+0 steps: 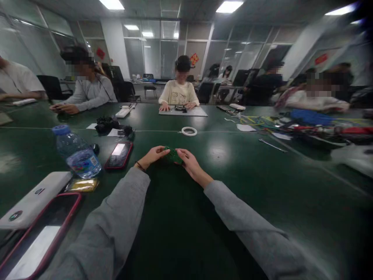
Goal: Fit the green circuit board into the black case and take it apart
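Just ahead of me, above the dark green table [233, 167], both hands hold a small green piece with bright specks that looks like a circuit board [174, 155]. My left hand [153, 155] pinches its left edge between thumb and fingers. On the opposite edge, the fingers of my right hand [190, 161] are closed too. Fine details of the board are too small to make out. A white ring like a tape roll [189, 128] lies beyond my hands.
At left are a water bottle [77, 153], a red-edged phone [119, 155], a larger phone [43, 233], a white power bank [35, 200] and a yellow packet [83, 185]. Cables [262, 122] and a metal rod [272, 145] lie right. A person [179, 91] sits opposite; others sit around.
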`<state>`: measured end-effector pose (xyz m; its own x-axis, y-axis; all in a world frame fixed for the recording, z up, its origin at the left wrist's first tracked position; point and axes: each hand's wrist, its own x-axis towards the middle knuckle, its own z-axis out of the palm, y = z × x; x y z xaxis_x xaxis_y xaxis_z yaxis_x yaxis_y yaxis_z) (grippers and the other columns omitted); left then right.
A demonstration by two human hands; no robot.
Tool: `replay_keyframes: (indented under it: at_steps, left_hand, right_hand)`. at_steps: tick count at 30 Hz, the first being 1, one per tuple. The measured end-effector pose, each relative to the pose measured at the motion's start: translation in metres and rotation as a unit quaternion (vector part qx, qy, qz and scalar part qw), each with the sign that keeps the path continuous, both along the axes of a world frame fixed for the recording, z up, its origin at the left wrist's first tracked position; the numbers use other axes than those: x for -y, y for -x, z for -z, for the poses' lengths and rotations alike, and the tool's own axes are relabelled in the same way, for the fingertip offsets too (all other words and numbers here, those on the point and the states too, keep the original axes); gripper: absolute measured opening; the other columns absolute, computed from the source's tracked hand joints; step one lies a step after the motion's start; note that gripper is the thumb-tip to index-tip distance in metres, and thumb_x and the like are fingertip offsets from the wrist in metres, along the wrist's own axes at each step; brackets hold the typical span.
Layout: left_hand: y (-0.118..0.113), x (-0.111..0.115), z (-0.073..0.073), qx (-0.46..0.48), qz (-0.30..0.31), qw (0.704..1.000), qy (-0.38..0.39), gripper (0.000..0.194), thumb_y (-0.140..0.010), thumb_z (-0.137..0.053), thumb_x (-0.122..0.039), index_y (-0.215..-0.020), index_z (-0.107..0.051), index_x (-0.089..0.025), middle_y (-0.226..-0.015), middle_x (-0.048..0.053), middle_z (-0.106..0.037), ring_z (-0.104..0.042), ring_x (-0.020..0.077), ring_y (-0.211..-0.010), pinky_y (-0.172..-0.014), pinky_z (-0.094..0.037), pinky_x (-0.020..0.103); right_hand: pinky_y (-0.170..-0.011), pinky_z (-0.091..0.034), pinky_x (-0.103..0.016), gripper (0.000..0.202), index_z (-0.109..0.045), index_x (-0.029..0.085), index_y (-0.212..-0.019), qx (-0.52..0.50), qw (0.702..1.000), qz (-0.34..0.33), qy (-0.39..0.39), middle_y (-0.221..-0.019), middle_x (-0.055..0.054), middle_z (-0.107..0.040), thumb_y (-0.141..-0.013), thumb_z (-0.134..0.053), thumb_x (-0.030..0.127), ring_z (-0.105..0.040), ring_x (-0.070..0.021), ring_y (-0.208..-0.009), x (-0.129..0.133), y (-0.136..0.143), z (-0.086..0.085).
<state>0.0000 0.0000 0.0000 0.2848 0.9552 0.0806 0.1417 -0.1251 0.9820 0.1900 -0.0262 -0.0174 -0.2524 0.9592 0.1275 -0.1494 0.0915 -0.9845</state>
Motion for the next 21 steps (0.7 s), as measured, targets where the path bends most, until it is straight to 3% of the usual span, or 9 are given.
replay_keyframes:
  at_steps: [4, 7, 10, 16, 21]
  left_hand:
    - [-0.001, -0.004, 0.006, -0.022, -0.012, 1.0, 0.004, 0.046, -0.068, -0.066, -0.055, -0.081, -0.059, -0.011, -0.068, -0.001, -0.054, -0.044, 0.0075, -0.059, -0.056, -0.033, 0.024]
    - [-0.002, -0.005, 0.008, -0.031, -0.014, 0.999, 0.008, 0.046, -0.07, -0.064, -0.057, -0.079, -0.059, -0.012, -0.063, -0.002, -0.052, -0.044, 0.0078, -0.057, -0.055, -0.033, 0.024]
    - [-0.002, -0.006, 0.009, -0.042, -0.01, 0.999, -0.002, 0.049, -0.071, -0.061, -0.061, -0.079, -0.058, -0.012, -0.06, -0.002, -0.05, -0.044, 0.0081, -0.055, -0.055, -0.032, 0.024]
    - [0.003, -0.008, 0.015, -0.056, 0.019, 0.998, -0.03, 0.058, -0.077, -0.045, -0.068, -0.079, -0.059, -0.012, -0.061, -0.001, -0.051, -0.042, 0.0081, -0.054, -0.053, -0.031, 0.024]
    - [0.006, -0.01, 0.017, -0.041, 0.035, 0.998, -0.032, 0.065, -0.08, -0.038, -0.069, -0.097, -0.062, -0.011, -0.076, 0.004, -0.062, -0.048, 0.0096, -0.06, -0.056, -0.034, 0.025]
  right_hand:
    - [-0.091, -0.046, -0.038, 0.054, -0.054, 0.022, -0.113, 0.133, 0.978, 0.067, -0.148, -0.11, -0.005, -0.059, -0.068, -0.076, 0.042, -0.056, -0.0213, -0.102, 0.005, 0.001, 0.006]
    - [-0.092, -0.044, -0.037, 0.047, -0.055, 0.021, -0.111, 0.204, 0.945, 0.093, -0.238, -0.108, -0.005, -0.059, -0.07, -0.074, 0.034, -0.056, -0.0213, -0.101, 0.009, 0.002, 0.006]
    - [-0.089, -0.044, -0.035, 0.039, -0.056, 0.02, -0.11, 0.234, 0.927, 0.106, -0.273, -0.107, -0.005, -0.059, -0.075, -0.069, 0.03, -0.056, -0.0206, -0.1, 0.013, 0.003, 0.002]
    - [-0.085, -0.045, -0.034, 0.038, -0.058, 0.019, -0.107, 0.235, 0.934, 0.132, -0.236, -0.102, -0.005, -0.062, -0.076, -0.068, 0.038, -0.058, -0.0208, -0.094, 0.014, 0.002, 0.001]
    - [-0.068, -0.051, -0.029, 0.044, -0.062, 0.016, -0.101, 0.072, 0.99, 0.113, -0.044, -0.086, -0.004, -0.064, -0.074, -0.069, 0.051, -0.06, -0.0159, -0.072, 0.004, -0.001, 0.005]
